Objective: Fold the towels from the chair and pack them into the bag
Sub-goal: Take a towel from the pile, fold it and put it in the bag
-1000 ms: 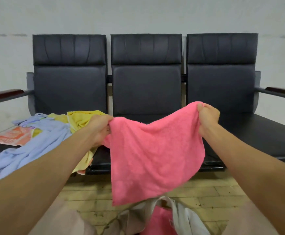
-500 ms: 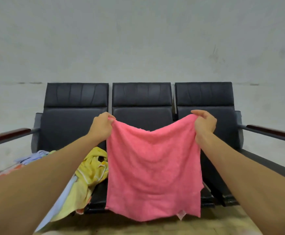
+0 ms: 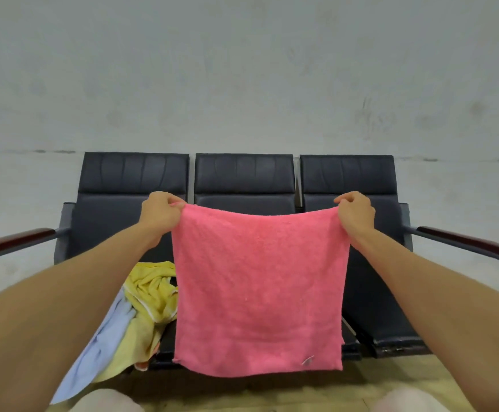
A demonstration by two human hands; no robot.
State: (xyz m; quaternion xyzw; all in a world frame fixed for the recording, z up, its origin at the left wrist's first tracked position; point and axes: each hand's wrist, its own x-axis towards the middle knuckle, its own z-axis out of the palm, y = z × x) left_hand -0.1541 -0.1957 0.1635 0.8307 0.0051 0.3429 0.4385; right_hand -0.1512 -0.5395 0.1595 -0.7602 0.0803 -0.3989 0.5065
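Black chair (image 3: 244,176), grey wall (image 3: 242,69) (yellow towel (image 3: 153,292) heaped, maybe another). I pinch the pink towel (image 3: 257,292) spread, left hand (image 3: 160,211) and right hand (image 3: 355,212) apart.

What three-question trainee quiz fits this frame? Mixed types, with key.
1. True or false: the left hand and right hand each pinch a top corner of the pink towel, which hangs spread.
2. Where is the yellow towel? A) on the chair, left of the pink towel; B) on the right seat; C) over a backrest.
3. Fill in: the towel left of the yellow towel is ___.
Key: 1 true; 2 A; 3 blue, the blue towel.
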